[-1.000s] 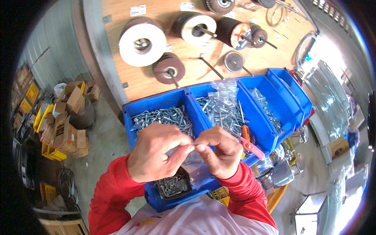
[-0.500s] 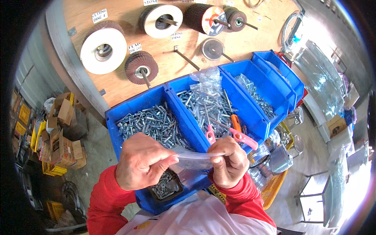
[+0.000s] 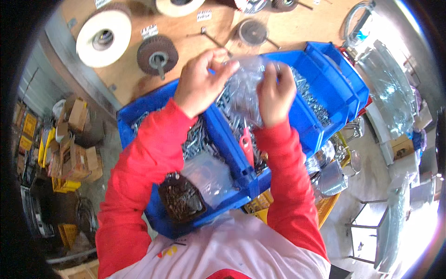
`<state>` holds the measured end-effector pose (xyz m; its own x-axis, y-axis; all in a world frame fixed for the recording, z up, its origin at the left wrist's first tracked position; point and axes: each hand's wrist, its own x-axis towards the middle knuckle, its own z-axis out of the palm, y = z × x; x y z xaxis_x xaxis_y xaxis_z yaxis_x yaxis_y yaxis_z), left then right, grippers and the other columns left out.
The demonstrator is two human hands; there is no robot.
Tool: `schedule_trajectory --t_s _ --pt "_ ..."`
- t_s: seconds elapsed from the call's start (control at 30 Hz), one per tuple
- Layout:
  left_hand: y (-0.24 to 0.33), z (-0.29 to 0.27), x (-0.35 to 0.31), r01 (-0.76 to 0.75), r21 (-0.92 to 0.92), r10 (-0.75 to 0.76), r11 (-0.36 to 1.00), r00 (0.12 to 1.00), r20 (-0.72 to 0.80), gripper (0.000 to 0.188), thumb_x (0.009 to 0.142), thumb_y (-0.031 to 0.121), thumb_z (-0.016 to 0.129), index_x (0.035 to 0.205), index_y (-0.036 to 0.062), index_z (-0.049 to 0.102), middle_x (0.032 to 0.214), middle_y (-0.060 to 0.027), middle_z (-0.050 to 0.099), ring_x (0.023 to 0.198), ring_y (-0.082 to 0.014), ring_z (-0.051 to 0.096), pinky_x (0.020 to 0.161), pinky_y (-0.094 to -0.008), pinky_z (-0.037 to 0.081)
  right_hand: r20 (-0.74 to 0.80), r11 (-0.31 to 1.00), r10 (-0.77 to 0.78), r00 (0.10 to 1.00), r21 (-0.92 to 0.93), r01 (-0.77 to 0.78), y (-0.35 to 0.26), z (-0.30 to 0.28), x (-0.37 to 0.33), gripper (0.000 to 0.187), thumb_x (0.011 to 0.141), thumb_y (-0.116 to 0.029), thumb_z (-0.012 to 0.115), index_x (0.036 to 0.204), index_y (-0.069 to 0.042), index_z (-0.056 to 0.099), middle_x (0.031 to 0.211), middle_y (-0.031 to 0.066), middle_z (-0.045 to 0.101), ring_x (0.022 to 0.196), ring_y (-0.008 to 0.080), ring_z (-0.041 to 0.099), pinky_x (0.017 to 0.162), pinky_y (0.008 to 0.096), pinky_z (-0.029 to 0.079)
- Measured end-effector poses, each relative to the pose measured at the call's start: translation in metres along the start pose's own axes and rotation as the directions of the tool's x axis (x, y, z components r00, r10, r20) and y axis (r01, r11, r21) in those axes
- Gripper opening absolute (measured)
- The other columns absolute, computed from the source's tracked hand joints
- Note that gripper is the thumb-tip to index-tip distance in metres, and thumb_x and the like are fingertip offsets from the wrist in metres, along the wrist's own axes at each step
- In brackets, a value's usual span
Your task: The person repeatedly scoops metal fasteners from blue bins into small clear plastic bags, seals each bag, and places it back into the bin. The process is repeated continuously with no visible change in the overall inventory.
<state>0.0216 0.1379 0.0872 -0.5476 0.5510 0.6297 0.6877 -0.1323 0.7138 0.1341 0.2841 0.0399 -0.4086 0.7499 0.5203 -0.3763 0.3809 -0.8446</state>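
Over the middle blue bin, my left hand (image 3: 203,81) pinches one upper edge of a clear plastic bag (image 3: 246,90). At the bag's opposite edge my right hand (image 3: 277,95) is closed, its fingers slightly blurred. What lies inside the bag is hard to make out. Another clear plastic bag (image 3: 208,179) lies flat at the front of the left blue bin (image 3: 155,100), partly over the bolts. Beside it, a small dark tray (image 3: 182,197) holds small metal parts. Below my right hand, a pink-handled tool (image 3: 246,146) stands in the middle bin.
Further blue bins (image 3: 320,74) with small fasteners stand to the right. Behind is a wooden board (image 3: 111,79) with grinding discs (image 3: 158,56) on projecting metal pegs. Cardboard boxes (image 3: 74,162) are on the floor at left. A yellow crate (image 3: 332,204) is at right.
Both hands have moved up and away from me to the bag in the middle bin. The bag they stretched before now lies in the left bin. The view has shifted.
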Motion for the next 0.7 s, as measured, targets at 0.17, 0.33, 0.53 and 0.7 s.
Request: schedule_trajectory --t_s 0.17,0.33,0.53,0.7 --pt "-0.028 -0.042 -0.068 0.046 0.510 -0.345 0.859 0.789 0.508 0.053 0.097 0.049 0.063 0.069 0.0036 0.066 0.060 -0.0159 0.062 0.056 -0.0240 0.062 0.054 -0.0420 0.047 0.079 0.809 -0.217 0.973 -0.544 0.225 0.078 0.010 0.042 0.026 0.093 -0.018 0.073 0.106 0.003 0.065 0.087 0.0144 0.071 0.073 0.0192 0.068 0.064 0.0338 0.054" --pt "-0.053 -0.067 -0.149 0.078 0.731 -0.671 0.678 0.473 0.572 0.059 0.091 0.054 0.065 0.099 -0.0039 0.072 0.092 -0.0293 0.071 0.088 -0.0444 0.071 0.078 -0.0525 0.056 0.104 0.966 -0.085 0.991 -0.235 0.108 0.014 -0.039 -0.038 0.009 0.096 -0.006 0.068 0.100 0.002 0.066 0.085 0.0062 0.068 0.075 0.0076 0.059 0.067 0.0258 0.049" --pt "-0.064 -0.066 -0.153 0.369 0.429 -0.563 0.825 0.457 0.689 0.030 0.084 0.026 0.076 0.092 -0.0032 0.075 0.083 -0.0196 0.075 0.076 -0.0307 0.073 0.073 -0.0423 0.057 0.386 0.936 -0.098 0.917 -0.278 0.217 -0.072 -0.044 -0.151 0.012 0.084 0.005 0.069 0.095 0.001 0.071 0.082 0.0136 0.071 0.072 0.0243 0.069 0.069 0.0331 0.054" --pt "-0.030 -0.072 -0.148 0.472 0.178 -0.463 0.864 0.602 0.651 0.023 0.086 0.019 0.077 0.089 -0.0036 0.075 0.075 -0.0101 0.074 0.069 -0.0134 0.068 0.065 -0.0316 0.054 0.355 0.950 0.096 0.930 -0.312 0.022 -0.074 -0.032 -0.200 0.025 0.080 0.004 0.077 0.103 0.004 0.071 0.097 0.0155 0.072 0.075 0.0207 0.069 0.066 0.0305 0.056"
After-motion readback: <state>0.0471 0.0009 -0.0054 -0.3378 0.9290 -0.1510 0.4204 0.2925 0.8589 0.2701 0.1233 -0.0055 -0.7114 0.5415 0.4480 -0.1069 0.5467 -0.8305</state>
